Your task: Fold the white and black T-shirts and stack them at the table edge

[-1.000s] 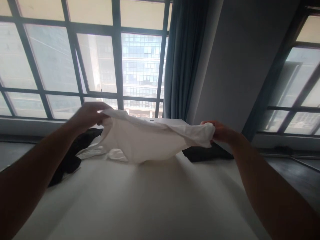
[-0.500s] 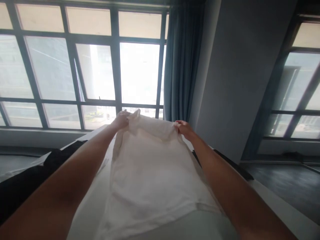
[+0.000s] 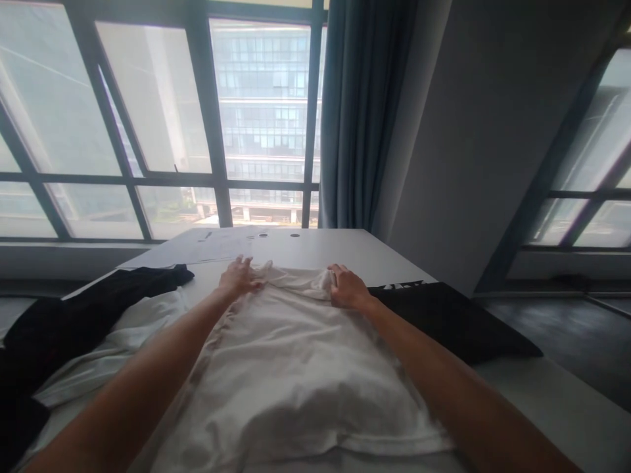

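Both hands, left [image 3: 237,277] and right [image 3: 346,289], lie flat with fingers spread on the far edge of a white shirt [image 3: 290,368] on the table [image 3: 315,244].

Two hands [image 3: 236,279] [image 3: 348,289], two white garments [image 3: 296,368] [image 3: 108,348] (one crumpled), two black garments [image 3: 73,315] [image 3: 453,318]

white table [image 3: 345,246], garments [image 3: 296,368] on it

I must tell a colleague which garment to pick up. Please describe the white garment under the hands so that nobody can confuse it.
On the white table before the big window, find the left hand and right hand. Both press the far edge of the white garment, spread flat in the middle. Its neighbours differ: the black garment lies right, dark clothes and a crumpled white cloth left.
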`<action>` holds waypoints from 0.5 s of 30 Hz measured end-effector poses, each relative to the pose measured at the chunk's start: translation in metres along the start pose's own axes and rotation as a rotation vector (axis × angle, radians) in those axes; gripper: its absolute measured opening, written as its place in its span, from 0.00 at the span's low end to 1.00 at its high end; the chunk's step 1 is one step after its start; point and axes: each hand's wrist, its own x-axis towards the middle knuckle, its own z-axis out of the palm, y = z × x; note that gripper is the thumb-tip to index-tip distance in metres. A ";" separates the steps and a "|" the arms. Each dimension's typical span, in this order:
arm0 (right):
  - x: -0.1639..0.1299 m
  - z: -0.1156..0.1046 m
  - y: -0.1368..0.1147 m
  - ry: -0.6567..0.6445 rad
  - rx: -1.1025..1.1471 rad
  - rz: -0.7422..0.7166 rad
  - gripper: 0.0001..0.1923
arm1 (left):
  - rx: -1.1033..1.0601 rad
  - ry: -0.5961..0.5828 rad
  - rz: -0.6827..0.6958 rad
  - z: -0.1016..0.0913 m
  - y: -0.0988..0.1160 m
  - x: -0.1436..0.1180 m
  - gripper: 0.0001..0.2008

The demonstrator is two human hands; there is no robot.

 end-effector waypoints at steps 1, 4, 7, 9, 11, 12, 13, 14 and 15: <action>0.000 0.000 -0.003 -0.029 -0.005 -0.017 0.30 | 0.007 -0.023 0.003 0.003 -0.001 -0.001 0.45; 0.002 0.001 -0.008 -0.248 0.000 -0.115 0.37 | -0.005 -0.146 0.048 0.008 -0.006 -0.001 0.27; 0.011 0.003 -0.008 -0.336 -0.035 -0.172 0.23 | -0.029 -0.164 0.091 0.008 -0.012 0.002 0.13; 0.020 0.002 -0.007 -0.326 -0.028 -0.160 0.11 | -0.046 -0.157 0.107 0.003 -0.017 0.007 0.09; 0.034 -0.005 -0.003 -0.295 0.110 -0.080 0.06 | -0.079 -0.128 0.105 -0.006 -0.023 0.015 0.10; 0.043 -0.009 0.000 -0.256 0.205 -0.013 0.06 | -0.100 -0.099 0.087 -0.012 -0.027 0.021 0.12; 0.052 -0.013 0.003 -0.188 0.313 0.081 0.08 | -0.125 -0.058 0.052 -0.018 -0.031 0.029 0.15; 0.062 -0.017 0.008 -0.112 0.376 0.155 0.10 | -0.155 -0.011 -0.001 -0.023 -0.036 0.038 0.17; 0.072 -0.020 0.013 -0.038 0.419 0.216 0.12 | -0.178 0.017 -0.037 -0.029 -0.040 0.048 0.19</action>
